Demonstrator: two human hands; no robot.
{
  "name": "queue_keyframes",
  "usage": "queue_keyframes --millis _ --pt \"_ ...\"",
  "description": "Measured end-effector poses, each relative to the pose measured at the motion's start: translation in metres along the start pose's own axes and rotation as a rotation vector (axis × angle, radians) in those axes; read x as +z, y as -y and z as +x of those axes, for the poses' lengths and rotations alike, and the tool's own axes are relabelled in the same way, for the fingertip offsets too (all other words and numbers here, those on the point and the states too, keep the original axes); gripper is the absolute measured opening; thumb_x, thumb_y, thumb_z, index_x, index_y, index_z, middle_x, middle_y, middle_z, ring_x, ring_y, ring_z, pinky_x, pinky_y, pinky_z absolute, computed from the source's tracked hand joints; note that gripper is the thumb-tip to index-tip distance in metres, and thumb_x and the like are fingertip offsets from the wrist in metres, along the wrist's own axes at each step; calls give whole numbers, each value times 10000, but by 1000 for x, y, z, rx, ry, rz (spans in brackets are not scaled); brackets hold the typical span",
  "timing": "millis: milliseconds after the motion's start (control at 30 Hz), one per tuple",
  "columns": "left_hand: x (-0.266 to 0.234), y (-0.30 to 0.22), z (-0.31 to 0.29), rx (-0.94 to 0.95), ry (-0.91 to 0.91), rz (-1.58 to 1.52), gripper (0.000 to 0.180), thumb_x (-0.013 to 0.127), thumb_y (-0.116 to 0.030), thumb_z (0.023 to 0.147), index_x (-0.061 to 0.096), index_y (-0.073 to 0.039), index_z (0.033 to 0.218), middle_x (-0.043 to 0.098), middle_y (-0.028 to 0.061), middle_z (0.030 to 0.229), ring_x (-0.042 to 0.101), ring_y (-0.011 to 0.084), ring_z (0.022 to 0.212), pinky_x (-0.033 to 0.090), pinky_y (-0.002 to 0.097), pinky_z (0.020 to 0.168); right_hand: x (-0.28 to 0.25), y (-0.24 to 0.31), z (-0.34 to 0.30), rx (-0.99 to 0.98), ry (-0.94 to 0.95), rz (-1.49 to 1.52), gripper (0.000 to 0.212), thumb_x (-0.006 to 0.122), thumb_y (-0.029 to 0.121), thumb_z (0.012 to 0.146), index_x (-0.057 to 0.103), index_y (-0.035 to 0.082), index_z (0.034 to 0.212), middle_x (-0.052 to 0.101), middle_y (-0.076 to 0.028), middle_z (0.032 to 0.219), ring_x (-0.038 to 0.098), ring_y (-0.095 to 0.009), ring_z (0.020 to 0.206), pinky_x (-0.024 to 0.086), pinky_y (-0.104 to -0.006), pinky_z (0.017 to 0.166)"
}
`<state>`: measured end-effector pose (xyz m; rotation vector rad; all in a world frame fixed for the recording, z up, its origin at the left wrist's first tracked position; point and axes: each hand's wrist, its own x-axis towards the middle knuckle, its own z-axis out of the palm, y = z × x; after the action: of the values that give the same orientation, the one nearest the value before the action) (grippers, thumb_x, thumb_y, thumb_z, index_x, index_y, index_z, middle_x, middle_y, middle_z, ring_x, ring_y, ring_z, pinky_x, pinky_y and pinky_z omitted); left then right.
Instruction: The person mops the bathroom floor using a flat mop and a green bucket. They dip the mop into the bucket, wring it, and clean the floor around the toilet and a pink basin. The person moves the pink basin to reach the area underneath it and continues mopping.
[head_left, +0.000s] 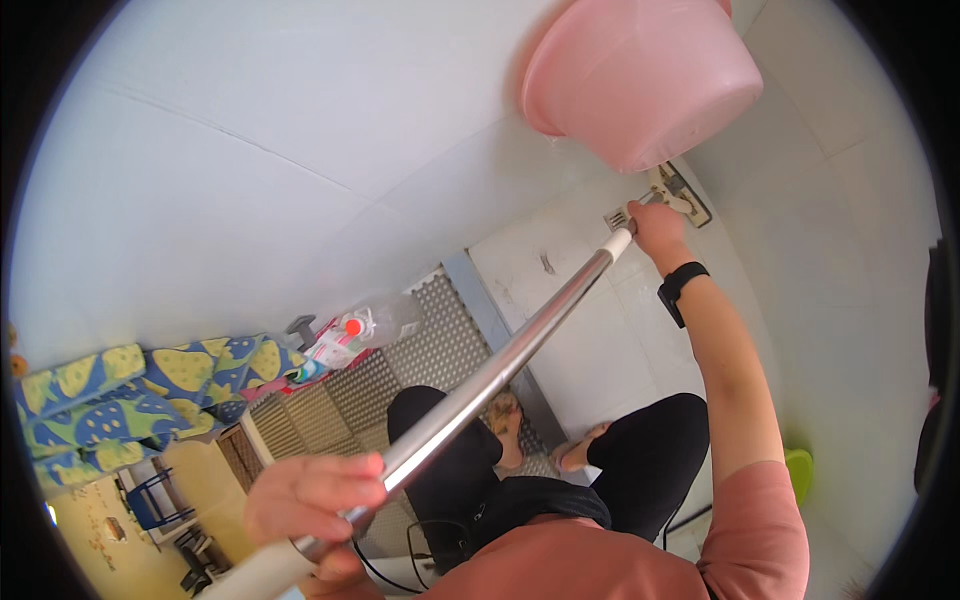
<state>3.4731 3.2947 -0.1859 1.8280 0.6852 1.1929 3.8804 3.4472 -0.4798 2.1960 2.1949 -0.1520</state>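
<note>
A long mop with a silver pole and pale plastic parts slants across the view from lower left to upper right. My left hand is closed round the pole near its pale grip end, fingers lying along the metal. Further down the pole, my right hand grips it just above the head, a black band on the wrist. The narrow mop head, cream with a dark edge, sits at the white floor tiles by the far wall, partly hidden by that hand.
A pink basin hangs against the wall above the mop head. A small floor drain lies beside it. A grey threshold separates tiles from a patterned mat. A clear bottle and patterned curtain are at left.
</note>
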Motion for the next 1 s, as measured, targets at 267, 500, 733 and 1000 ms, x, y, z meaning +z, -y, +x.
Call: queue_keyframes --millis 267,500,733,1000 --pt "-30 -181 35 -441 -302 260 352 728 -329 740 505 -59 708 650 157 781 640 319 836 508 358 746 -73 105 -41 -119 280 237 71 546 163 736 593 114 759 609 -129 705 612 -323 720 477 -430 597" --pt "-68 -289 57 -652 -230 459 283 616 -333 830 501 -80 774 638 184 854 613 337 866 476 428 779 -114 237 -102 -112 469 431 177 484 177 830 629 78 856 631 -156 835 618 -319 790 494 -422 657" --pt "-69 -331 111 -624 -56 395 201 609 -226 834 529 -44 803 631 230 895 611 372 847 472 461 790 -156 218 -142 9 499 550 172 485 191 820 623 109 879 617 -144 898 611 -320 822 491 -422 663" --pt "-30 -293 140 -462 -6 -333 198 671 -158 755 523 -39 810 637 198 880 625 378 891 509 450 792 -188 68 -247 688 309 541 295 510 162 821 486 106 1110 632 -153 795 612 -339 738 478 -442 634"
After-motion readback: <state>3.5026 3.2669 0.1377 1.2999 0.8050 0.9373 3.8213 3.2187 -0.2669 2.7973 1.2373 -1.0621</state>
